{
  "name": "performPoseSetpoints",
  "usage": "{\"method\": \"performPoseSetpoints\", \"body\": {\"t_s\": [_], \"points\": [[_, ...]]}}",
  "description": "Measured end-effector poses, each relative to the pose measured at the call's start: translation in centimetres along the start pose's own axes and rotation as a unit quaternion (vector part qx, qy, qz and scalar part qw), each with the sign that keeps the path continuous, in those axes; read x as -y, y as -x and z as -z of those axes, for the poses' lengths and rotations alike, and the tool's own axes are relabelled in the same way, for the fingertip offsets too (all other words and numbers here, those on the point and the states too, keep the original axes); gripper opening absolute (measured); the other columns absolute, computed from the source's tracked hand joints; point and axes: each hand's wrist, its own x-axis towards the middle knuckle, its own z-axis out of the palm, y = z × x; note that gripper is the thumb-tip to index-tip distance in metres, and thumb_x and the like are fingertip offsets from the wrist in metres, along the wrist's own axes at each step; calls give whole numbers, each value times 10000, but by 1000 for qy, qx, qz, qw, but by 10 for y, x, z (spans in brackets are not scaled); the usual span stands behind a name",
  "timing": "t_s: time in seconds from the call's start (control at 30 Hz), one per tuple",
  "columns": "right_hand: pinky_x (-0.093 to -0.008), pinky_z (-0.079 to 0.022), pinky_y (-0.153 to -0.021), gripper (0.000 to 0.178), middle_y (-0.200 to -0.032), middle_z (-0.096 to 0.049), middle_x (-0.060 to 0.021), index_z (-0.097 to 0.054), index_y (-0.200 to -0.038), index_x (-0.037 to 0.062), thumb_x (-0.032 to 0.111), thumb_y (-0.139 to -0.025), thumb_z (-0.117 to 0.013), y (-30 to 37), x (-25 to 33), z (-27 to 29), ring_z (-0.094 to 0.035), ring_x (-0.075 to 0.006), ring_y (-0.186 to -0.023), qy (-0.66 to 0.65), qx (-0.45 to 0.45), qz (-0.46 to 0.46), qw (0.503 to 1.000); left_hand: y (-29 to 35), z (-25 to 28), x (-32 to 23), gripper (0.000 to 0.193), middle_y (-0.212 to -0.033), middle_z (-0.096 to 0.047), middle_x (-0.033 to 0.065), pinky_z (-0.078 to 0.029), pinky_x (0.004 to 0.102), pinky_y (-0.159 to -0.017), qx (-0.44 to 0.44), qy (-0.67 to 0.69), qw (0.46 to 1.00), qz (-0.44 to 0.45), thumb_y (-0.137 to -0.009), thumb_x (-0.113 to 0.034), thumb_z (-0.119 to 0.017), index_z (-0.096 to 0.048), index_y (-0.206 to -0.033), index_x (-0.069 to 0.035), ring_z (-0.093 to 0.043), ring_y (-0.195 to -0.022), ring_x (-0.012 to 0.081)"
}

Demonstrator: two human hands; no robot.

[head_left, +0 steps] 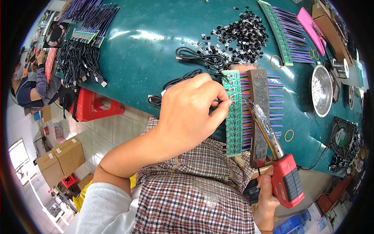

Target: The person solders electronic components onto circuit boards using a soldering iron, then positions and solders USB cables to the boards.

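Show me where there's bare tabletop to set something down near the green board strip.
The widest bare patch of the green tabletop lies between the cable bundles at far left and the pile of small black parts. It is crowded around the board strip, where the left hand and the right hand with the red soldering gun work.

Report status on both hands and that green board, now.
Left hand pinching a thin black part at the green circuit board. Right hand in a grip on the red soldering iron, tip at the board. Nothing in the way.
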Motion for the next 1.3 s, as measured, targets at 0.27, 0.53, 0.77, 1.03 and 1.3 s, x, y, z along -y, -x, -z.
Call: {"method": "performPoseSetpoints", "body": {"t_s": [0.27, 0.53, 0.77, 1.03, 1.3], "points": [[-414, -542, -772, 252, -916, -703, -147, -735, -1039, -8, 61, -808, -808, 16, 7, -2, -683, -320, -804, -41, -55, -150, 986, -3, -4, -3, 133, -810, -683, 34, -509, 323, -541, -10, -66, 996, -66, -804, -89, -874, -751, -854, -77, -650, -642, 183], [-446, -556, -731, 263, -936, -714, -174, -729, -1017, -7, 77, -782, -813, 17, 5, -5, -695, -387, -786, -21, -11, -123, 992, 0, -10, -1, 153, -779, -660, 32, -507, 319, -566, -22, -60, 996, -56, -807, -81, -866, -714, -822, -71, -674, -652, 176], [-435, -558, -732, 265, -934, -711, -170, -724, -1025, -5, 93, -801, -823, 11, 6, -5, -694, -377, -784, -30, -2, -120, 992, 2, -14, -3, 187, -775, -644, 13, -501, 312, -555, -30, -76, 995, -56, -785, -81, -872, -686, -806, -89, -670, -632, 155], [-429, -555, -721, 250, -913, -705, -157, -719, -1001, 5, 129, -821, -841, 10, 9, -7, -688, -365, -772, -20, 6, -112, 993, 5, -19, -3, 213, -764, -613, 16, -490, 325, -542, -60, -95, 990, -82, -758, -61, -869, -663, -800, -89, -630, -615, 171], [-430, -540, -738, 206, -885, -702, -145, -732, -976, 5, 118, -830, -823, 9, 15, -7, -674, -346, -758, -27, -25, -137, 990, 6, -23, -3, 226, -753, -591, 35, -470, 358, -543, -81, -117, 984, -107, -722, -42, -862, -655, -802, -83, -605, -627, 216]]}}
